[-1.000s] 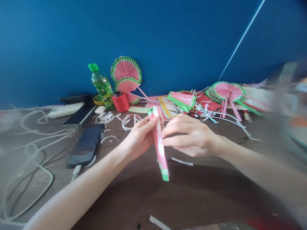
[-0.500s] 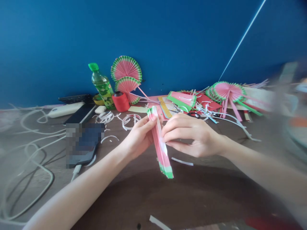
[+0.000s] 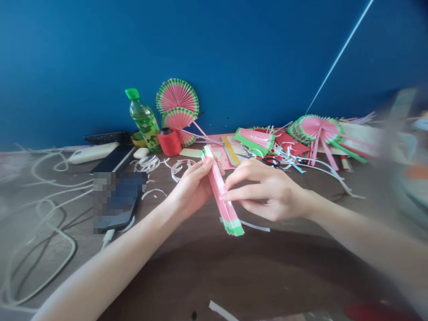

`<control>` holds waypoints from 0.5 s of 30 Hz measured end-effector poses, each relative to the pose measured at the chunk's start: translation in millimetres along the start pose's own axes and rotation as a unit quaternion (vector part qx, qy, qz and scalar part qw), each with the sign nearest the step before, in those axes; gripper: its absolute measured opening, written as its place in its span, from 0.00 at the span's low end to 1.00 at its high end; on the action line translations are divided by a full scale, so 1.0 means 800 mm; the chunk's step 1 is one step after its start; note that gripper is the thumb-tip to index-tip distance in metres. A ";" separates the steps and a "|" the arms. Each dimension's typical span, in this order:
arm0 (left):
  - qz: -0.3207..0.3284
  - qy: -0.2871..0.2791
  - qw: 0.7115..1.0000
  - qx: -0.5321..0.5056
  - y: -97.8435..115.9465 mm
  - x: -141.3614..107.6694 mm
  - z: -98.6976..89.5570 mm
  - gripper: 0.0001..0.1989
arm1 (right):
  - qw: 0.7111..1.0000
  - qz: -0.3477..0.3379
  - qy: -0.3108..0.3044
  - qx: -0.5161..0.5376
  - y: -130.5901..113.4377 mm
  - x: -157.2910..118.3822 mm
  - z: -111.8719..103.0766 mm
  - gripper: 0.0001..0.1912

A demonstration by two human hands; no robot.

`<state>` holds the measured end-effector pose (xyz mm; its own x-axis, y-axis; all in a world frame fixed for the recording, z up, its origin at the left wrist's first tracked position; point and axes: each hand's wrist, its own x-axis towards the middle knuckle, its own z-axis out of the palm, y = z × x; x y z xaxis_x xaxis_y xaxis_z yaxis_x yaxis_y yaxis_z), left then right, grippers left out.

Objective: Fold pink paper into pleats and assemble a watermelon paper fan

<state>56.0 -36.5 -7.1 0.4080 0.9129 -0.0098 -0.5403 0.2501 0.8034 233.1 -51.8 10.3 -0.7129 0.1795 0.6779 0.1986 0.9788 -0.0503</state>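
My left hand [image 3: 195, 183] is closed round the upper part of a pleated paper strip [image 3: 219, 187], pink with white and green ends, folded into a narrow stack. Its thumb presses on the front face near the top. The stack slants, its lower green end toward me, above the table. From the right, my right hand [image 3: 267, 189] has its fingertips on the middle of the stack, where a whitish band runs along the face. Its fingers are bent in a loose pinch; whether they grip the band or only the paper edge is hard to see.
Finished pleated fans [image 3: 177, 96] lean on the blue wall beside a green-capped bottle [image 3: 143, 118] and a red thread spool [image 3: 169, 141]. More fans [image 3: 316, 127], scissors [image 3: 270, 161] and paper scraps lie at back right. A phone [image 3: 120, 203] and white cables [image 3: 72, 240] lie left.
The lower end of the pleated paper has swung up slightly. My right fingertips have shifted a little left onto its face, and their spread has changed.
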 end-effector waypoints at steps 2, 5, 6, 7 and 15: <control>-0.005 0.000 1.000 -0.004 0.000 0.001 0.000 0.07 | 1.000 -0.003 0.004 -0.002 0.001 -0.001 0.002 0.11; -0.003 0.017 1.000 -0.006 0.001 0.001 0.000 0.07 | 1.000 -0.011 0.005 -0.017 0.002 -0.003 0.006 0.11; -0.002 0.022 1.000 -0.007 0.001 0.001 0.001 0.07 | 1.000 -0.015 0.005 -0.023 0.002 -0.004 0.007 0.11; 0.000 0.024 1.000 -0.010 0.001 0.002 0.001 0.07 | 0.999 -0.017 0.004 -0.028 0.002 -0.004 0.007 0.11; -0.032 0.021 0.999 0.000 -0.002 0.002 -0.006 0.07 | 0.999 -0.007 0.011 -0.032 0.000 -0.002 0.002 0.07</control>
<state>54.3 -33.8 -11.3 0.4102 0.9080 -0.0854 -0.5140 0.3076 0.8008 233.6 -51.9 8.2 -0.7008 0.1621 0.6947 0.2310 0.9729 0.0059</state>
